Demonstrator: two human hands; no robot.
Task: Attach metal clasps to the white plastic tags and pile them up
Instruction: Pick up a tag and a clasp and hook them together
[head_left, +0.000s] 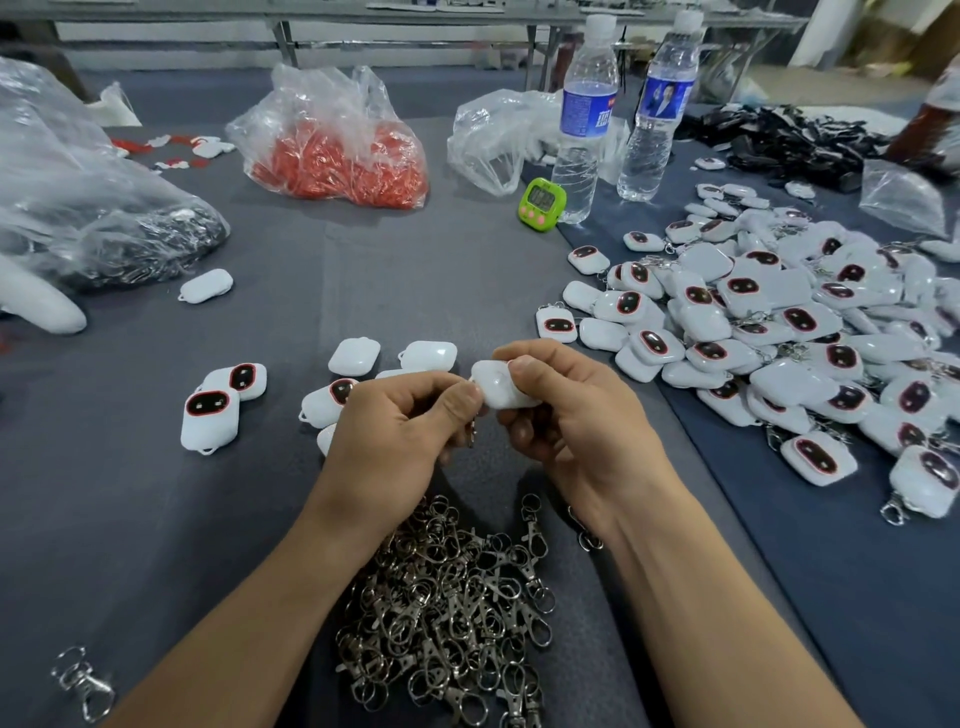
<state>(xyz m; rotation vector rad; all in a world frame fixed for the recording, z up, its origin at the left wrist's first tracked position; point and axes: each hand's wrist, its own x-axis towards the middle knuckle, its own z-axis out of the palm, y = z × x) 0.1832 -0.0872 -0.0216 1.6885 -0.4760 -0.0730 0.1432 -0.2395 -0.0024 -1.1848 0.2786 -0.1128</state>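
My right hand (563, 410) grips a white plastic tag (497, 387) above the middle of the table. My left hand (400, 423) pinches a metal clasp (472, 428) right at the tag's left end; the clasp hangs down between the hands, mostly hidden. A heap of loose metal clasps (452, 603) lies between my forearms. Several white tags without clasps (218, 402) lie just beyond and left of my hands. A big pile of finished tags with clasps (779, 332) spreads over the right side.
A bag of red parts (337, 150), a clear bag (493, 135), two water bottles (584, 114), and a green timer (541, 197) stand at the back. A large plastic bag (93, 208) fills the left. One stray clasp (83, 683) lies front left. Black straps (789, 140) lie back right.
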